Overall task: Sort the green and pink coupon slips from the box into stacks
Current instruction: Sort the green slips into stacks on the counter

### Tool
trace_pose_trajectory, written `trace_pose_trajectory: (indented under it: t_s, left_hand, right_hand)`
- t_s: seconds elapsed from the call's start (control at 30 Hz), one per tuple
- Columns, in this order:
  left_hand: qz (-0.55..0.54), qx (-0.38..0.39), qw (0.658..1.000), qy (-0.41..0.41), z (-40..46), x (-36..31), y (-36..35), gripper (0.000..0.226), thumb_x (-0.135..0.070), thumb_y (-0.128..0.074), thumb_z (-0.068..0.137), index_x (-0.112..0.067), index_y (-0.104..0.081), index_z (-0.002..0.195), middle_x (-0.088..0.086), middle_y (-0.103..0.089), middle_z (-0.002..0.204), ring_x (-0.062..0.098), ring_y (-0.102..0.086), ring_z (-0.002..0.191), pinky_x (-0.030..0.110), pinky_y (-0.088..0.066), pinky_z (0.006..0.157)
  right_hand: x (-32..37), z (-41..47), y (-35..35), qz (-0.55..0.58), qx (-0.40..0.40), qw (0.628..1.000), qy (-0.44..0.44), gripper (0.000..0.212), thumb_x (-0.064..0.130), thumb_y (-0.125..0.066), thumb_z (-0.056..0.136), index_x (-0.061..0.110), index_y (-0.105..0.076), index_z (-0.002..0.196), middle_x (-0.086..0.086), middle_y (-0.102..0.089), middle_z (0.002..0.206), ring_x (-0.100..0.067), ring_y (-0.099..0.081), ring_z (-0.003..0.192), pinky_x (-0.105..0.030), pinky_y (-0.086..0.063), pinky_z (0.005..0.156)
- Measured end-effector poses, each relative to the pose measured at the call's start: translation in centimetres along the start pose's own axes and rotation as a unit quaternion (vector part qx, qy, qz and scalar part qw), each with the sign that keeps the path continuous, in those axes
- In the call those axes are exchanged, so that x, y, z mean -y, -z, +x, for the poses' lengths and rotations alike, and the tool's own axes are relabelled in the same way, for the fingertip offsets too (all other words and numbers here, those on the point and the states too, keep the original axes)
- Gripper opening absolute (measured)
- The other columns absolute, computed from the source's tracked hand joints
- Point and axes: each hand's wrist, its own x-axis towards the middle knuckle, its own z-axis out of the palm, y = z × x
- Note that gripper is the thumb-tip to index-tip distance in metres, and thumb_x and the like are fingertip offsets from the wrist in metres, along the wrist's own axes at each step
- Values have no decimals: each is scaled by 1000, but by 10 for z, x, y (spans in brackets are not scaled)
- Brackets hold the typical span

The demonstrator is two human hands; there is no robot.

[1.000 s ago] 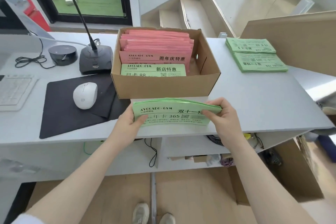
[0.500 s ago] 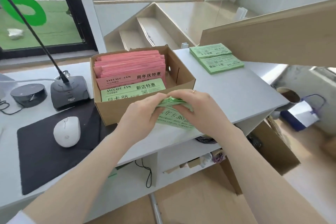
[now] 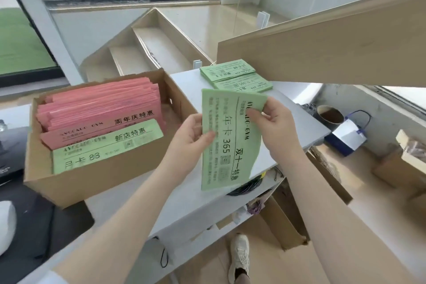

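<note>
1. The box [image 3: 96,182] sits at the left of the desk [image 3: 297,122], still holding pink slips [image 3: 101,108] and one green slip [image 3: 108,145] in front.
2. The left hand [image 3: 186,140] pinches the left edge of a bundle of green coupon slips [image 3: 230,140], fingers clamped on it.
3. The right hand [image 3: 274,122] pinches its upper right edge.
4. The bundle looks light, thin and floppy; gripping both edges should stop it fanning.
5. A green stack [image 3: 235,76] lies beyond, at the desk's far right.

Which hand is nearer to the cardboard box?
Left. The left hand holds the green slips right beside the cardboard box; the right hand grips their far side.
</note>
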Motion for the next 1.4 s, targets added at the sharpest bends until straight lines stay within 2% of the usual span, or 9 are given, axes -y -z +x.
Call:
trace_pose_trajectory:
  t_s: [0.13, 0.3, 0.53, 0.7, 0.87, 1.03, 1.13, 1.27, 1.4]
  left_hand:
    - [155, 44, 985, 60, 50, 34, -50, 22, -24, -46, 96, -27, -43, 117, -8, -66, 111, 12, -65, 98, 36, -50, 87]
    - [-4, -68, 982, 178, 117, 56, -89, 14, -16, -59, 89, -24, -53, 100, 2, -71, 94, 17, -68, 83, 31, -54, 71]
    - [-35, -281, 947, 151, 207, 67, -99, 21, -11, -66, 83, -16, -52, 98, 9, -69, 87, 22, -66, 75, 38, -51, 72]
    - [-195, -346, 904, 158, 259, 62, -97, 30, -8, -60, 88, -10, -46, 113, 6, -67, 94, 18, -66, 77, 33, -55, 70]
    - [-160, -351, 912, 140, 291, 66, -92, 21, 0, -54, 89, -9, -51, 108, 5, -67, 93, 15, -66, 78, 27, -56, 69]
    - [-121, -396, 899, 140, 317, 70, -80, 19, -3, -57, 88, -9, -53, 106, 3, -67, 89, 14, -65, 74, 20, -55, 58]
    - [-43, -416, 896, 149, 323, 82, -75, 20, -5, -62, 85, -9, -56, 104, 7, -69, 95, 15, -66, 76, 26, -54, 67]
    - [-8, -432, 888, 158, 328, 93, -69, 18, -10, -64, 83, -11, -60, 101, 6, -70, 96, 19, -68, 83, 37, -55, 79]
    - [77, -426, 884, 176, 322, 94, -74, 47, -19, -55, 91, -11, -40, 135, 3, -48, 136, 15, -48, 119, 28, -36, 99]
  right_hand:
    - [-41, 64, 35, 64, -92, 991, -73, 19, 2, -52, 90, 18, -62, 89, -5, -68, 95, -15, -68, 78, -33, -58, 67]
    - [-98, 146, 81, 134, -144, 966, -167, 13, 4, -54, 91, 16, -58, 86, -3, -67, 91, -17, -65, 78, -33, -53, 69]
    - [-140, 236, 133, 207, -2, 947, -247, 31, -6, -52, 85, 20, -54, 101, -1, -64, 94, -16, -63, 82, -31, -54, 69]
    - [-162, 273, 134, 82, 72, 954, -279, 47, -11, -48, 84, 14, -45, 124, -7, -61, 111, -19, -63, 87, -28, -57, 67]
    - [-180, 297, 121, 27, 30, 969, -245, 42, -8, -52, 84, 19, -46, 116, -3, -58, 119, -25, -59, 109, -44, -50, 93]
    - [-187, 313, 109, -94, 46, 975, -198, 38, -1, -57, 83, 9, -51, 120, -7, -63, 114, -19, -60, 95, -33, -50, 79]
    - [-197, 315, 108, -301, 93, 935, -161, 37, 10, -56, 81, 11, -55, 118, -5, -64, 111, -22, -58, 99, -33, -46, 79]
    - [-203, 312, 104, -347, 102, 923, -131, 39, 15, -55, 83, 10, -53, 122, -11, -58, 118, -27, -50, 111, -32, -38, 86]
    - [-206, 313, 103, -382, 124, 907, -125, 47, 17, -54, 86, 8, -45, 130, -14, -46, 131, -29, -40, 121, -34, -33, 96]
